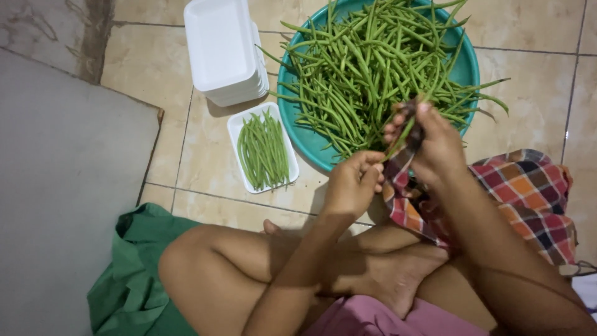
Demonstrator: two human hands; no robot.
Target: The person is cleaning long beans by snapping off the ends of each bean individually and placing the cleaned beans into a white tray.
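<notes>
The right hand [435, 146] is closed round a small bunch of green beans [407, 127], wrapped in a corner of the checked cloth [528, 186], the bean tips poking up past the knuckles; the left hand [354, 183] pinches the lower end of the same bunch, fingers curled tight against the cloth's edge; both hands hover just at the near rim of the teal basin [466, 68].

Just beyond the hands the basin holds a large loose heap of beans [367, 68], piled across most of its width, some stalks hanging over the rim; beside it to the left a white foam tray [239, 130] lies on the tiled floor [149, 68] with a neat single layer of beans [263, 151] laid lengthwise; behind that a stack of empty trays [227, 53] stands touching the basin.

As a judgement, the work is early: one tray is filled, the stack is unused and the heap is barely dented.

Nearer, the person sits cross-legged; a green cloth [134, 274] lies by the left knee, and a grey mat [62, 186] covers the floor at the left.
</notes>
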